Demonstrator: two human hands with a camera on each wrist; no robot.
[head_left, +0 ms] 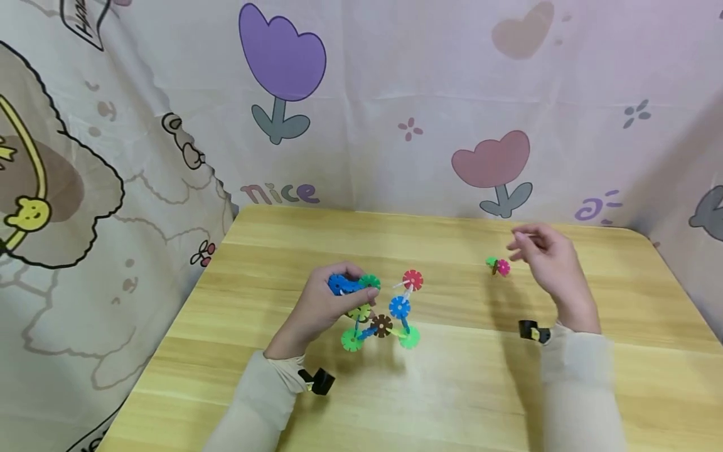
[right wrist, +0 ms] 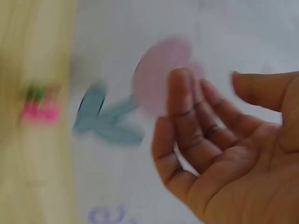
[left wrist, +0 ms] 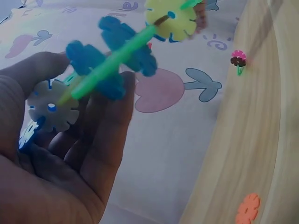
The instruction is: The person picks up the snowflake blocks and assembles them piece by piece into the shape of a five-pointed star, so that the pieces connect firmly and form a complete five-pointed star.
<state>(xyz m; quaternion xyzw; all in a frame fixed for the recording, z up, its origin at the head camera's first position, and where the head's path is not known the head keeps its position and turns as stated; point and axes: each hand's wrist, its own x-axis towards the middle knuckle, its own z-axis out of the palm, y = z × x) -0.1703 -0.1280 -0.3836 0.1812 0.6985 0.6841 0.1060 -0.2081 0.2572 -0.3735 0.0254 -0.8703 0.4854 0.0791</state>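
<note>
My left hand point(head_left: 319, 304) pinches a built piece of notched plastic snowflake discs between thumb and fingers, above the table. Red point(head_left: 413, 280), blue point(head_left: 400, 307), brown point(head_left: 381, 326) and green point(head_left: 410, 338) discs hang in a bent chain from it. Close up in the left wrist view are a pale disc point(left wrist: 53, 106) in the grip and a yellow disc point(left wrist: 171, 18) farther out. Fingers hide part of the piece. To the right, my right hand point(head_left: 556, 270) hovers with relaxed, slightly bent fingers and nothing between them.
A small cluster of pink, green and brown discs point(head_left: 503, 267) lies on the wooden table point(head_left: 452, 389), left of the right hand. An orange disc point(left wrist: 248, 210) appears at the lower edge of the left wrist view. Patterned cloth point(head_left: 373, 163) rises behind the table.
</note>
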